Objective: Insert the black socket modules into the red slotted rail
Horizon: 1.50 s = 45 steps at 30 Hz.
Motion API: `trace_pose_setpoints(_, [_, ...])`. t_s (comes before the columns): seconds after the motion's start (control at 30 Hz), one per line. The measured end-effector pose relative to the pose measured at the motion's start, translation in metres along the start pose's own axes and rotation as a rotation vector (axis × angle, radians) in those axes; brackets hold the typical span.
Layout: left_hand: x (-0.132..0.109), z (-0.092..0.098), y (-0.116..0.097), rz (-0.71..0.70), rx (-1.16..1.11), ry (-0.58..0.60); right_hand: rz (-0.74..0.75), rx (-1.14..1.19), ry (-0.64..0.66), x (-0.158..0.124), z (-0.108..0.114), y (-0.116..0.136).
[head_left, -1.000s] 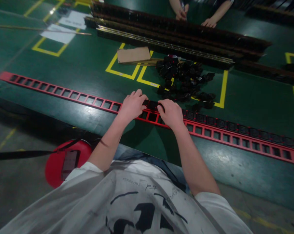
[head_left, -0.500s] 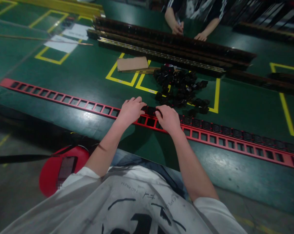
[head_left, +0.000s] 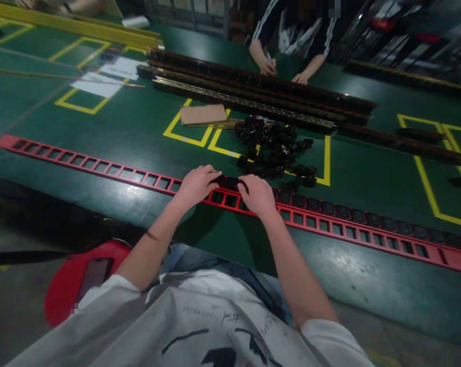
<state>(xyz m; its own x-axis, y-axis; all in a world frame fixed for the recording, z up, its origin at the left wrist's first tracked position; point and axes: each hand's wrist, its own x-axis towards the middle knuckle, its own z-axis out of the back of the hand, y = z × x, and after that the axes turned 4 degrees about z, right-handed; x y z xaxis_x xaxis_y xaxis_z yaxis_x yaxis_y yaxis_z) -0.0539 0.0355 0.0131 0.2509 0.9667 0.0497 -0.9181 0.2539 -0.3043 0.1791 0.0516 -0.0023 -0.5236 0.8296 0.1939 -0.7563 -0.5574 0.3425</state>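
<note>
Behind the slotted rail (head_left: 314, 216) lies what seems a socket heap (head_left: 276, 150); farther back, long strips (head_left: 253, 89).

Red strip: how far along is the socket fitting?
Done: black sockets line the far side of the red strip, right of the hands. In hand: left hand and right hand grip one socket mid-strip. Left: slots leftward and the near row are empty; a loose pile lies behind.

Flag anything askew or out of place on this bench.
The loose heap of small black plastic sockets spills over the yellow taped outline, and the flat brown cardboard piece overlaps a taped corner. The long red slotted strip lies straight.
</note>
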Motion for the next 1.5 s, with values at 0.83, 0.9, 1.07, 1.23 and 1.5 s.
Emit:
trace_pose_setpoints(0.83, [0.012, 0.0, 0.004, 0.026, -0.009, 0.025, -0.011, -0.002, 0.016, -0.001, 0.002, 0.001])
trace_pose_setpoints(0.9, [0.009, -0.001, 0.002, 0.025, -0.006, 0.004, -0.01, -0.004, 0.011, -0.001, 0.002, 0.001])
trace_pose_setpoints(1.07, [0.004, 0.0, -0.006, 0.02, 0.02, -0.006, -0.012, -0.015, 0.009, -0.001, 0.003, 0.001])
trace_pose_setpoints(1.23, [0.008, 0.003, -0.021, -0.049, 0.042, -0.009, -0.012, -0.022, 0.008, -0.002, 0.002, 0.001])
trace_pose_setpoints(1.5, [0.018, 0.0, -0.042, -0.068, 0.071, 0.038, -0.019, -0.018, 0.01, -0.003, 0.003, 0.003])
